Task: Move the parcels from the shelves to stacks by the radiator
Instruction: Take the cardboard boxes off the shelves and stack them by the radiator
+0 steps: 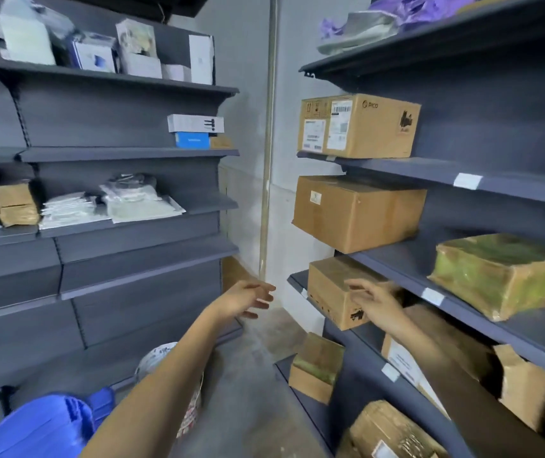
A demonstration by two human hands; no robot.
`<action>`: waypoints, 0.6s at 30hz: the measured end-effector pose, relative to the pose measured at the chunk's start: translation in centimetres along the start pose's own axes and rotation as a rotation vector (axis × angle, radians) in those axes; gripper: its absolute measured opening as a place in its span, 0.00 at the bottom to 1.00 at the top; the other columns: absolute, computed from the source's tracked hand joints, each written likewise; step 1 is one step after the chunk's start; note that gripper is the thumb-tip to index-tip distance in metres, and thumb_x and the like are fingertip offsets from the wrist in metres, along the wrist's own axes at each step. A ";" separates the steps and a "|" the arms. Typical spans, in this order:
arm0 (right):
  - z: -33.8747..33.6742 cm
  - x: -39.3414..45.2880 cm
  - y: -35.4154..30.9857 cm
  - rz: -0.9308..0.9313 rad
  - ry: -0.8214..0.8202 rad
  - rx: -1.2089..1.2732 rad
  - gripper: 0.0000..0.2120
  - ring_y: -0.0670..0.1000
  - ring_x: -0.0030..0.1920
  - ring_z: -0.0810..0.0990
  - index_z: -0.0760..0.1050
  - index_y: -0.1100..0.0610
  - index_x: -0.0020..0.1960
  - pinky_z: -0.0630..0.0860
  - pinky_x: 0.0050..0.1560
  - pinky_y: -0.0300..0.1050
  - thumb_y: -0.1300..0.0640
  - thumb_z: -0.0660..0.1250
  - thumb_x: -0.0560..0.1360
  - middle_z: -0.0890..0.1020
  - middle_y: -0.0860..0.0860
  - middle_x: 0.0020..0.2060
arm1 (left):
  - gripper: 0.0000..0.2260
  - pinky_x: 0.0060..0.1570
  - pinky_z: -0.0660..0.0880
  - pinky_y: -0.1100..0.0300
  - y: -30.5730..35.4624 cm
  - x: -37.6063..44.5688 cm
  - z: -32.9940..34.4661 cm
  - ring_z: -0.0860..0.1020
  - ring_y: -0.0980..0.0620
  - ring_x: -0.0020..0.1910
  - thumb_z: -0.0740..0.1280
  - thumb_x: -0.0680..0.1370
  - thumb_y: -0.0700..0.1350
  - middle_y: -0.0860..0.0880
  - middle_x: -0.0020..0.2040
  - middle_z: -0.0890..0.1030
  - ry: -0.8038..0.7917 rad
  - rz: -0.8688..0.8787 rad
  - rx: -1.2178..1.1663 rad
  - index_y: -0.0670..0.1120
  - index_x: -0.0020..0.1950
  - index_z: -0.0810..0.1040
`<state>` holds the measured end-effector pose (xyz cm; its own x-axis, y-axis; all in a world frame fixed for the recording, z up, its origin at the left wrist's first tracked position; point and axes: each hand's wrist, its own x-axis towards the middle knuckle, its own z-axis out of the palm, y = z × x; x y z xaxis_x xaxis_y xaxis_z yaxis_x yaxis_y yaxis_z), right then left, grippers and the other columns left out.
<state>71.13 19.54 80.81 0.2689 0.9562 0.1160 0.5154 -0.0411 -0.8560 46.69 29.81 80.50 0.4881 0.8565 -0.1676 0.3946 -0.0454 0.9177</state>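
Cardboard parcels fill the grey shelves on the right. A small brown box (pixel 329 289) sits at the near end of the third shelf down. My right hand (pixel 375 302) hovers with spread fingers at that box's right side; contact is unclear. My left hand (pixel 248 297) is stretched out, fingers relaxed, in the aisle to the left of the box, holding nothing. Above are a plain large box (pixel 357 211) and a labelled box (pixel 357 125). A green-taped parcel (pixel 502 274) lies further right.
More parcels sit on the lower right shelves (pixel 317 366), (pixel 393 431). The left shelving (pixel 125 153) holds small boxes and plastic-wrapped packets. A blue bag (pixel 39 428) and a patterned bag (pixel 162 358) are on the floor at lower left. A pipe (pixel 266 160) runs down the corner.
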 end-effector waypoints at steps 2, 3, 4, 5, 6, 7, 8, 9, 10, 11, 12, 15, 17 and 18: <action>1.4 4.5 -0.3 -0.014 0.050 0.009 0.17 0.56 0.66 0.71 0.68 0.64 0.67 0.68 0.51 0.32 0.68 0.58 0.78 0.74 0.60 0.64 | 0.13 0.53 0.74 0.56 -0.8 4.0 -3.7 0.76 0.49 0.56 0.55 0.82 0.48 0.48 0.59 0.76 -0.129 -0.072 0.095 0.48 0.64 0.72; 1.7 6.5 -0.3 -0.019 0.084 0.026 0.18 0.57 0.66 0.71 0.68 0.65 0.67 0.68 0.49 0.30 0.69 0.58 0.78 0.73 0.61 0.65 | 0.15 0.53 0.74 0.56 -1.1 6.2 -5.4 0.76 0.49 0.57 0.54 0.82 0.49 0.48 0.59 0.76 -0.171 -0.109 0.130 0.49 0.66 0.71; 2.0 8.5 -0.1 -0.016 0.123 0.032 0.18 0.58 0.65 0.71 0.67 0.66 0.67 0.69 0.47 0.30 0.70 0.58 0.78 0.73 0.61 0.64 | 0.15 0.53 0.74 0.56 -1.3 8.4 -7.0 0.76 0.49 0.57 0.54 0.82 0.50 0.49 0.59 0.76 -0.182 -0.132 0.127 0.49 0.66 0.71; 2.2 10.3 0.2 0.003 0.155 0.026 0.18 0.59 0.62 0.73 0.67 0.65 0.68 0.70 0.48 0.34 0.70 0.58 0.78 0.74 0.62 0.63 | 0.15 0.52 0.74 0.56 -1.6 10.8 -8.3 0.76 0.49 0.56 0.54 0.82 0.50 0.48 0.59 0.76 -0.169 -0.147 0.088 0.48 0.65 0.71; 2.3 11.9 0.7 0.033 0.178 0.015 0.19 0.62 0.62 0.73 0.66 0.64 0.68 0.70 0.52 0.40 0.69 0.59 0.78 0.74 0.63 0.63 | 0.14 0.51 0.74 0.56 -1.9 13.3 -9.2 0.76 0.49 0.56 0.54 0.82 0.50 0.48 0.58 0.77 -0.144 -0.163 0.026 0.48 0.64 0.71; 2.5 13.4 1.5 0.065 0.196 0.027 0.19 0.64 0.62 0.72 0.65 0.65 0.68 0.70 0.54 0.41 0.69 0.59 0.77 0.73 0.64 0.63 | 0.14 0.49 0.74 0.56 -2.3 15.6 -9.7 0.76 0.49 0.56 0.54 0.82 0.49 0.48 0.58 0.77 -0.123 -0.179 -0.033 0.48 0.64 0.72; 2.6 14.8 2.5 0.090 0.211 0.022 0.20 0.64 0.64 0.71 0.64 0.67 0.68 0.69 0.55 0.39 0.70 0.60 0.77 0.72 0.65 0.64 | 0.14 0.46 0.74 0.57 -2.5 18.0 -9.9 0.76 0.49 0.55 0.54 0.82 0.49 0.48 0.58 0.78 -0.115 -0.190 -0.073 0.47 0.63 0.73; 2.7 16.3 3.5 0.114 0.220 0.008 0.21 0.63 0.66 0.69 0.63 0.67 0.69 0.68 0.57 0.36 0.69 0.61 0.77 0.70 0.64 0.66 | 0.13 0.44 0.74 0.58 -2.7 20.6 -9.9 0.76 0.49 0.55 0.55 0.82 0.49 0.47 0.59 0.78 -0.124 -0.199 -0.095 0.47 0.62 0.73; 2.7 17.7 4.4 0.141 0.224 -0.008 0.23 0.61 0.68 0.67 0.61 0.66 0.71 0.66 0.60 0.38 0.67 0.61 0.77 0.68 0.62 0.68 | 0.13 0.43 0.74 0.58 -2.9 23.2 -9.7 0.76 0.49 0.55 0.56 0.81 0.49 0.46 0.60 0.78 -0.141 -0.208 -0.106 0.47 0.61 0.74; 2.6 19.4 5.3 0.163 0.236 0.000 0.25 0.59 0.70 0.65 0.59 0.63 0.73 0.65 0.64 0.42 0.65 0.62 0.78 0.66 0.60 0.70 | 0.12 0.43 0.75 0.57 -2.9 25.8 -9.4 0.76 0.49 0.54 0.57 0.81 0.49 0.46 0.60 0.78 -0.160 -0.215 -0.107 0.47 0.59 0.75; 2.3 21.1 6.1 0.176 0.257 0.005 0.26 0.59 0.71 0.64 0.58 0.60 0.74 0.64 0.66 0.46 0.63 0.62 0.78 0.65 0.58 0.71 | 0.12 0.45 0.75 0.57 -2.7 28.5 -9.1 0.76 0.49 0.53 0.58 0.80 0.49 0.46 0.60 0.78 -0.180 -0.213 -0.092 0.47 0.58 0.76; 1.2 26.8 8.0 0.156 0.397 -0.035 0.25 0.60 0.67 0.68 0.60 0.57 0.73 0.68 0.64 0.51 0.63 0.62 0.77 0.67 0.60 0.67 | 0.15 0.54 0.74 0.53 -1.1 35.6 -8.1 0.73 0.51 0.58 0.59 0.80 0.51 0.48 0.63 0.75 -0.227 -0.177 -0.018 0.48 0.63 0.74; 0.3 29.9 8.5 0.153 0.526 0.023 0.23 0.60 0.63 0.72 0.62 0.56 0.71 0.71 0.60 0.52 0.63 0.62 0.78 0.69 0.62 0.64 | 0.18 0.59 0.71 0.50 0.8 39.9 -7.5 0.70 0.50 0.62 0.60 0.79 0.52 0.48 0.67 0.72 -0.190 -0.148 -0.039 0.48 0.67 0.70; -0.1 31.1 8.5 0.154 0.584 0.057 0.22 0.58 0.61 0.72 0.62 0.55 0.71 0.72 0.60 0.51 0.61 0.61 0.78 0.68 0.61 0.65 | 0.19 0.61 0.70 0.49 2.0 41.9 -7.3 0.69 0.49 0.65 0.59 0.80 0.53 0.47 0.69 0.70 -0.160 -0.132 -0.048 0.48 0.70 0.67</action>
<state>83.98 48.87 77.20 0.7472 0.6229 0.2319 0.3951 -0.1357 -0.9085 62.20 69.35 77.96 0.5538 0.7606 -0.3389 0.4277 0.0894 0.8995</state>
